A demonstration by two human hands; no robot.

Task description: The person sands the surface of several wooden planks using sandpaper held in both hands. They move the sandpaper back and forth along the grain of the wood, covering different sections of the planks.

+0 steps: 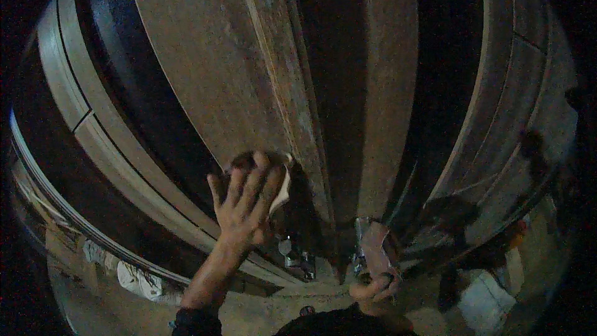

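Note:
My left hand lies against a long brown wooden panel, its fingers spread and slightly bent. Beneath the palm and fingers is a flat piece with a pale edge, mostly hidden; its kind cannot be made out. A dark patch shows at the fingertips. Lower and to the right, my right hand has its fingers curled around the lower end of a limp, pinkish-brown sheet. That sheet stands up beside a shiny metal fitting. The light is dim, so fine detail is lost.
A raised wooden strip runs along the panel's right edge. Metal door hardware sits below my left hand. White shoes lie on the floor at lower left, and a pale bag-like thing at lower right.

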